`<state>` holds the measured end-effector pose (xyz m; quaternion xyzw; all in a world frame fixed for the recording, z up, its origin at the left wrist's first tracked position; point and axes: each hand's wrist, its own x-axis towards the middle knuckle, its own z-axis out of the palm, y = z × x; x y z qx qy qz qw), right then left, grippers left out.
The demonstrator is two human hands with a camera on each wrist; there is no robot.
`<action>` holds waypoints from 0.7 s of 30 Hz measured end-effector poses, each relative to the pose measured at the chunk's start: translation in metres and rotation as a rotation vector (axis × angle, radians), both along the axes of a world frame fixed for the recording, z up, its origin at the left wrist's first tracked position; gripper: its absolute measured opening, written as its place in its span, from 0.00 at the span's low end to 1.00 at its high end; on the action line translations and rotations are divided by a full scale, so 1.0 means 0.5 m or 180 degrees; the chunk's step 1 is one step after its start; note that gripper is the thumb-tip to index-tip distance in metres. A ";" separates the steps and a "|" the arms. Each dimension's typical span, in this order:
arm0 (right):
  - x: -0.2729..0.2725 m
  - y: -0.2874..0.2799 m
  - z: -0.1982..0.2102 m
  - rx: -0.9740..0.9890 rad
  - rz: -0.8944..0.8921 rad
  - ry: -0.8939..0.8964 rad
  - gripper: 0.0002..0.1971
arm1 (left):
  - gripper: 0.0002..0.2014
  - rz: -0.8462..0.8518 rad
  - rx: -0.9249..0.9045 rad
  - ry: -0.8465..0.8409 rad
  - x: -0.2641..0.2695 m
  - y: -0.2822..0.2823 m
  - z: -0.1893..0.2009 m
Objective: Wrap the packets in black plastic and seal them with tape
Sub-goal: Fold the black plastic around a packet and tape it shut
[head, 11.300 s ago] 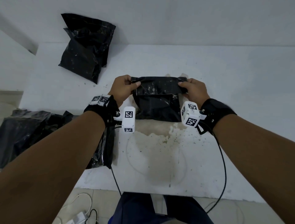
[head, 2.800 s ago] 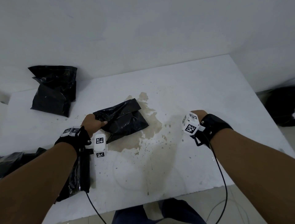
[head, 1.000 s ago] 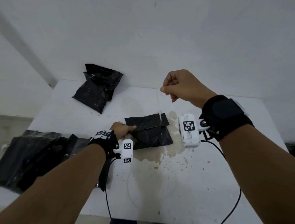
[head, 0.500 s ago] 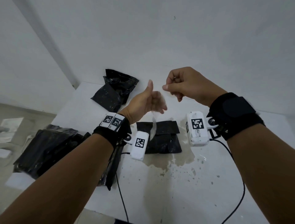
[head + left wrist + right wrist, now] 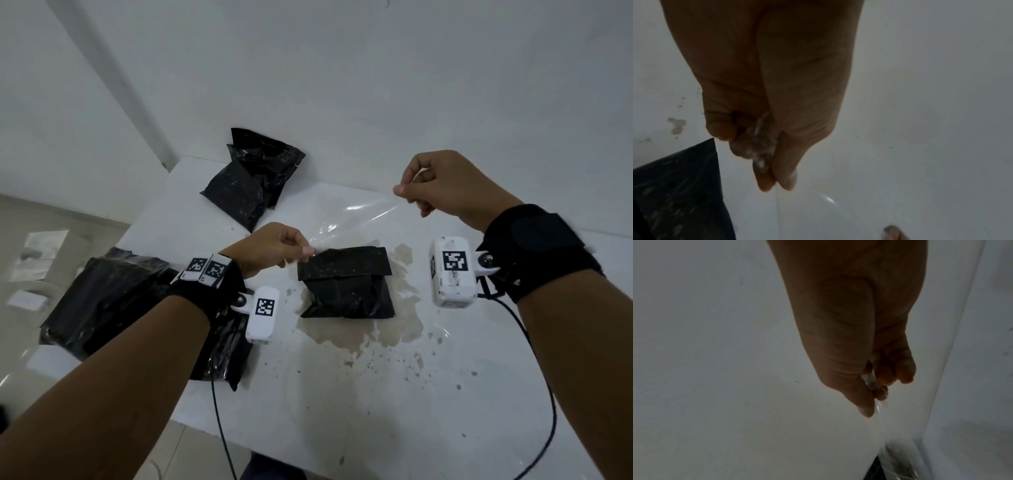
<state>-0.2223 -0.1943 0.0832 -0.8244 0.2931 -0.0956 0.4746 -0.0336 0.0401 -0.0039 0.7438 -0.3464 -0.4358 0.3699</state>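
Packet (image 5: 346, 284) sits folded on the stained table (image 5: 376, 394), between both forearms. Left hand (image 5: 270, 248) hovers low by its top-left corner, thumb and finger pinching one end of clear tape (image 5: 356, 214); right hand (image 5: 445, 185) is raised higher, pinching the other end, tape stretched taut.

The right hand (image 5: 851, 331) is pinching clear tape (image 5: 877, 410) between thumb and fingertips (image 5: 881, 392). The tape is running down toward a dark edge (image 5: 876, 470) at the bottom, over a white surface (image 5: 725, 369).
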 end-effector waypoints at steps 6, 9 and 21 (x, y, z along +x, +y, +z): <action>-0.011 -0.006 -0.124 0.0366 -0.0564 0.0453 0.06 | 0.11 0.1176 0.0130 -0.0033 0.006 -0.003 -0.024; -0.012 0.008 -0.186 0.0447 -0.0679 0.0708 0.08 | 0.11 0.1232 0.0301 -0.0346 -0.001 0.000 -0.044; -0.029 0.017 -0.299 0.0796 -0.1072 0.0828 0.13 | 0.12 0.1256 0.0794 -0.0626 -0.043 0.006 -0.108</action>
